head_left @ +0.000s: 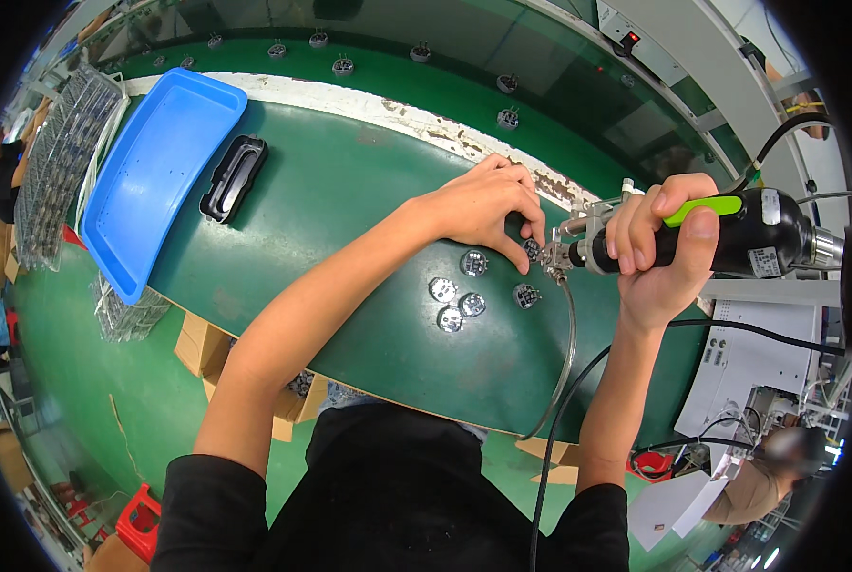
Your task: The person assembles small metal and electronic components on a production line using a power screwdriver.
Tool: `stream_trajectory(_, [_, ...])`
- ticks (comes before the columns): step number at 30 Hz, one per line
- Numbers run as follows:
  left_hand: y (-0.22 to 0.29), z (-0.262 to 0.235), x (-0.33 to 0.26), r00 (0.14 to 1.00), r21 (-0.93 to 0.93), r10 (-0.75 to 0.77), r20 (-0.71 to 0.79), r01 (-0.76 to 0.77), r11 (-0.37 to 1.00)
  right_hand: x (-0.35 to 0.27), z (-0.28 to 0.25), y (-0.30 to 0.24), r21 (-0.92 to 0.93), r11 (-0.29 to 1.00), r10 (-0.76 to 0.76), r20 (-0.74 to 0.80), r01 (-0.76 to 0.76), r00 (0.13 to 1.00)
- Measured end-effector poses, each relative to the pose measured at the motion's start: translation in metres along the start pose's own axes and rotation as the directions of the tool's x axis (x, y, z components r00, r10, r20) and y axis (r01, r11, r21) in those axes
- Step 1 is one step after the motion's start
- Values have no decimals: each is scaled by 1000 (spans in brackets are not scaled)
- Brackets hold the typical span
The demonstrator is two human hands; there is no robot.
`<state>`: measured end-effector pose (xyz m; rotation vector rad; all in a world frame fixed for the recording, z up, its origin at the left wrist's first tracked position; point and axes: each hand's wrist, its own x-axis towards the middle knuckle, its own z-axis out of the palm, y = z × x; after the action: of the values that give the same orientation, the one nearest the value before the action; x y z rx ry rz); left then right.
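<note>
My right hand [656, 234] is wrapped round a black electric screwdriver [764, 234] with a bright green lever. The tool lies nearly level, its metal nose with a clear hose pointing left. At that nose, my left hand [488, 205] pinches a small round metal part [532, 250] between thumb and fingers, and the fingers partly cover it. Several similar round parts lie loose on the green table, among them one part [526, 296] just below the nose and another part [473, 262] below my left hand.
A blue tray [159, 172] and a black plastic housing [233, 179] are at the table's left. Beyond the chipped white edge [397, 114], a green conveyor [378, 76] carries several round parts. Cables hang by my right arm. Cardboard boxes [202, 345] stand below the table.
</note>
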<state>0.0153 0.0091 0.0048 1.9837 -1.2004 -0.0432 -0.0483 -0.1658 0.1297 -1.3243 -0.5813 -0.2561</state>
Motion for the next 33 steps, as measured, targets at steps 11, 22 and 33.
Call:
stream_trajectory(11, [2,-1,0,1000,4,-3,-5,3,1000,3,1,-1,-82,994,77,35,-74,996])
stream_trajectory(22, [0,-2,-6,999,12,13,-32,-13,1000,9,-9,-16,133,991,-28,108,13,994])
stream_trajectory(33, [7,-25,-28,1000,-88,1,-14,-2,996,1,-41,-45,8,999,-32,203,31,979])
